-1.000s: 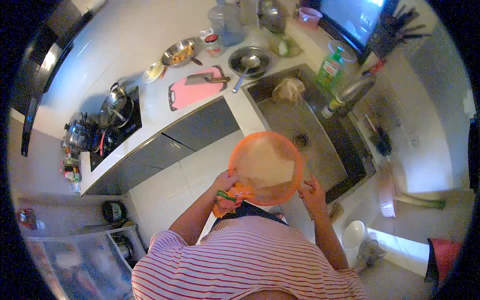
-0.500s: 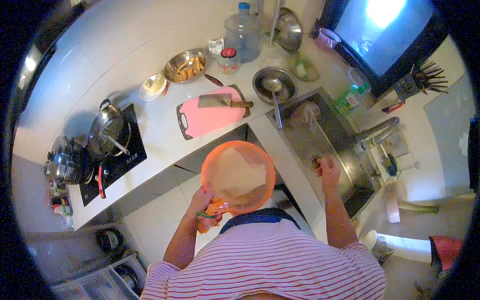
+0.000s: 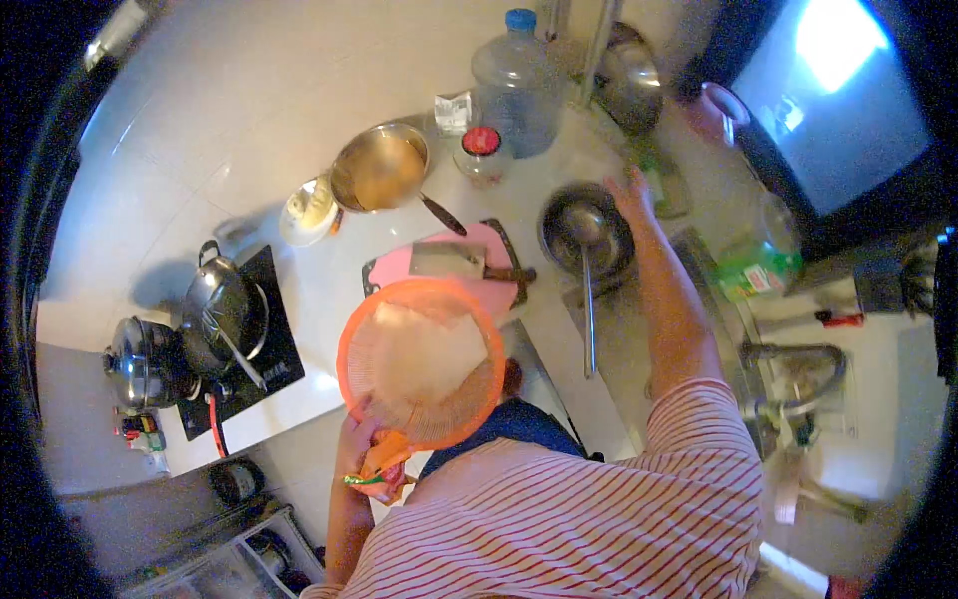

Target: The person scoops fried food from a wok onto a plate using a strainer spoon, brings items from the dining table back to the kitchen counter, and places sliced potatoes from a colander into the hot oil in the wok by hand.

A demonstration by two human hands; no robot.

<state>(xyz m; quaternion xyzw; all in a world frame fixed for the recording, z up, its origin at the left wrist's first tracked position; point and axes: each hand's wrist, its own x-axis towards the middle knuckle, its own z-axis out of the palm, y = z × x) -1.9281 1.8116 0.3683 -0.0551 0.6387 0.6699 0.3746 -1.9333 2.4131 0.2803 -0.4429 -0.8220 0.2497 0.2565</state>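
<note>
My left hand (image 3: 361, 431) grips the near left rim of an orange basket (image 3: 497, 384), along with an orange packet (image 3: 384, 461). Pale flat pieces (image 3: 424, 349) lie in the basket, in front of my body. My right arm reaches far forward, and my right hand (image 3: 634, 195) is at the right edge of a dark metal bowl (image 3: 559, 225) with a ladle (image 3: 589, 290) in it. Its fingers are spread, with nothing seen in them. Behind the basket, a cleaver (image 3: 449, 262) lies on a pink cutting board (image 3: 489, 240).
A metal pan (image 3: 384, 170), a white bowl (image 3: 307, 215), a red-lidded jar (image 3: 483, 160) and a large water bottle (image 3: 519, 90) stand at the back. Pots (image 3: 150, 364) and a wok (image 3: 215, 309) are at the left stove. The sink (image 3: 664, 339) is right, with a faucet (image 3: 798, 379).
My right hand has gone from the basket's side, over the sink, forward to the dark bowl. The basket, still in my left hand, has shifted left. The camera view has also turned.
</note>
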